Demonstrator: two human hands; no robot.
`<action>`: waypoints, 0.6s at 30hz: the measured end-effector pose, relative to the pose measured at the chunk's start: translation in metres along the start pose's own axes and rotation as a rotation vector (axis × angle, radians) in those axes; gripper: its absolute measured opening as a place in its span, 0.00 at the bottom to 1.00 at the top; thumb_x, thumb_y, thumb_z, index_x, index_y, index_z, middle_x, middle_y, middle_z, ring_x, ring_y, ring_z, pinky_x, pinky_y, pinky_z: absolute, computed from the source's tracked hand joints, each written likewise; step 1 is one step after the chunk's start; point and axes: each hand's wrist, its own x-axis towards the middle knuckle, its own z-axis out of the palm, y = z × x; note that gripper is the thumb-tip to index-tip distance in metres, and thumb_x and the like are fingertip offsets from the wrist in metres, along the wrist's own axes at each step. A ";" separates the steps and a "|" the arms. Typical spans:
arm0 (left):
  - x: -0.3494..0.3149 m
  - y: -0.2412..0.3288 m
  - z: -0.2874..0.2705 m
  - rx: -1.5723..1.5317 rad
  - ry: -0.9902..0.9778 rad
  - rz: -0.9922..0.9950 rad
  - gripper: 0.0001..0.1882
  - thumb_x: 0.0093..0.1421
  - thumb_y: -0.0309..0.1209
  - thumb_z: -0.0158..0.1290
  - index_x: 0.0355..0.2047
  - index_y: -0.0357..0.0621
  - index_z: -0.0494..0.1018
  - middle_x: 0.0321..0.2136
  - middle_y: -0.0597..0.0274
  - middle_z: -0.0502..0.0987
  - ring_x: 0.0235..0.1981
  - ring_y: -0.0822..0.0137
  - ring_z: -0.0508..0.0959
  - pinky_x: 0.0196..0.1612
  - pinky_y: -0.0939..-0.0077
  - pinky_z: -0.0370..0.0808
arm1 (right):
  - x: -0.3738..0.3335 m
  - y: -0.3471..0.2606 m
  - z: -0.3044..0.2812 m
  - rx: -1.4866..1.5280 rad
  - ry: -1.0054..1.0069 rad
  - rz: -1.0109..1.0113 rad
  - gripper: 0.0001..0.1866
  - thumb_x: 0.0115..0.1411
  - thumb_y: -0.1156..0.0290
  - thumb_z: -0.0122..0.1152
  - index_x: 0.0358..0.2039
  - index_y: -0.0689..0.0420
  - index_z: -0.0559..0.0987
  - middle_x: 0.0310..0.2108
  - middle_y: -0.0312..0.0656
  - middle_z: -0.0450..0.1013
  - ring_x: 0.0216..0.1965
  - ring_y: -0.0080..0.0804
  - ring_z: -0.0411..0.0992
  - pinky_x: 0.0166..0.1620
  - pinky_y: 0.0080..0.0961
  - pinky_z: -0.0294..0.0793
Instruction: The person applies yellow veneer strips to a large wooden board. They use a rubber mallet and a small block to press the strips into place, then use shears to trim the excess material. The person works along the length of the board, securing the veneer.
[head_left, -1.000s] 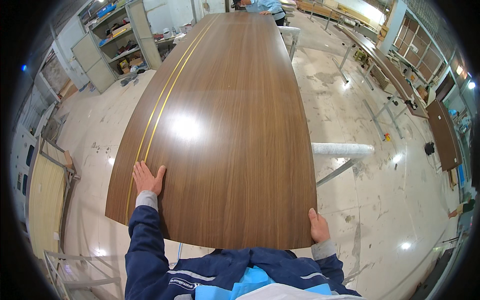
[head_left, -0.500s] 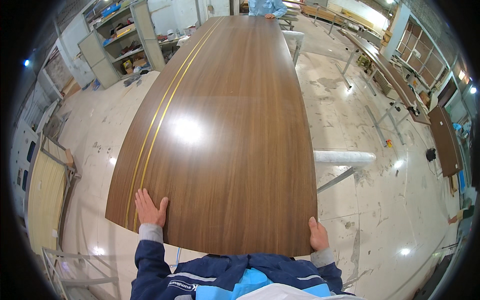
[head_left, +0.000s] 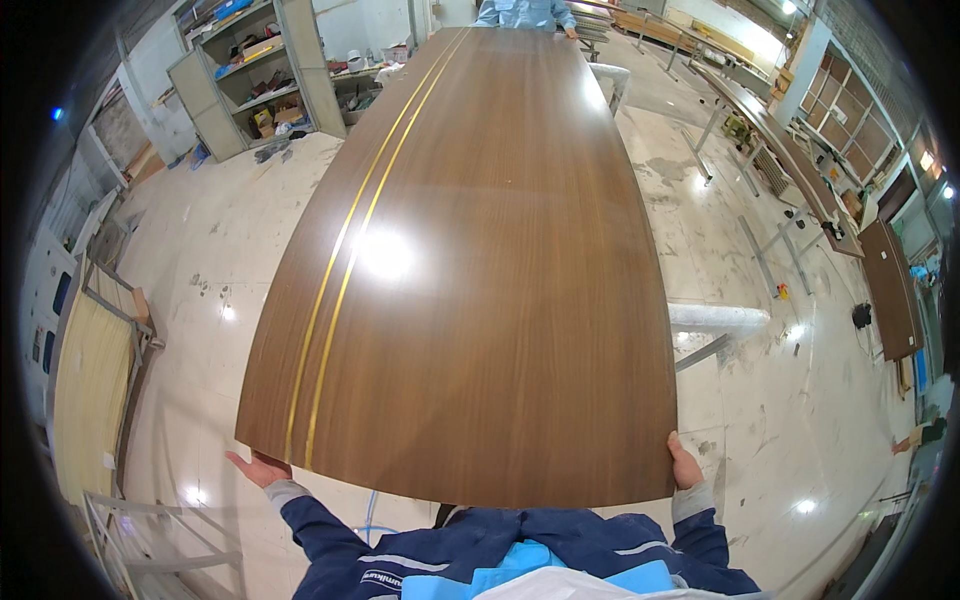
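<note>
A long brown wood-grain panel (head_left: pixel 500 330) with two thin gold stripes (head_left: pixel 345 235) along its left side stretches away from me. My left hand (head_left: pixel 264 468) is at its near left corner, palm up, thumb stuck out to the left. Its fingers go out of sight under the near edge. On the right edge, close to the near corner, my right hand (head_left: pixel 684 462) grips the panel with the thumb against the side; its other fingers are hidden beneath. At the far end a person in light blue (head_left: pixel 525 14) has a hand (head_left: pixel 570 32) at the panel's far right corner.
Padded support bars (head_left: pixel 718 318) stick out beyond the panel's right side. An open grey cabinet (head_left: pixel 262 85) stands at the far left. Pale stacked boards (head_left: pixel 95 390) and a metal frame (head_left: pixel 165 530) are on the left. Long workbenches (head_left: pixel 780 150) line the right.
My left hand has gone from lying flat on the panel's top to under its near left edge. The panel sits further right in view; my right hand stays on its right edge.
</note>
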 end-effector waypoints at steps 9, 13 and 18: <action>0.037 0.000 0.014 0.364 0.055 0.074 0.35 0.70 0.54 0.49 0.64 0.37 0.67 0.61 0.51 0.73 0.59 0.52 0.75 0.60 0.56 0.74 | -0.013 -0.020 0.005 -0.329 0.028 0.045 0.39 0.69 0.42 0.57 0.60 0.70 0.74 0.55 0.48 0.77 0.55 0.34 0.75 0.58 0.30 0.73; 0.025 0.004 0.032 0.356 0.078 0.069 0.34 0.71 0.53 0.48 0.65 0.37 0.66 0.61 0.51 0.73 0.58 0.52 0.76 0.58 0.57 0.75 | -0.014 -0.017 0.009 -0.231 0.041 0.013 0.41 0.66 0.43 0.63 0.60 0.72 0.74 0.55 0.51 0.77 0.54 0.37 0.75 0.57 0.31 0.74; 0.003 0.040 0.072 0.364 0.017 0.107 0.32 0.71 0.50 0.47 0.63 0.37 0.66 0.61 0.52 0.73 0.58 0.53 0.76 0.59 0.58 0.74 | -0.014 -0.022 0.008 -0.240 0.028 0.006 0.44 0.63 0.39 0.64 0.58 0.72 0.75 0.52 0.50 0.78 0.52 0.37 0.77 0.56 0.31 0.75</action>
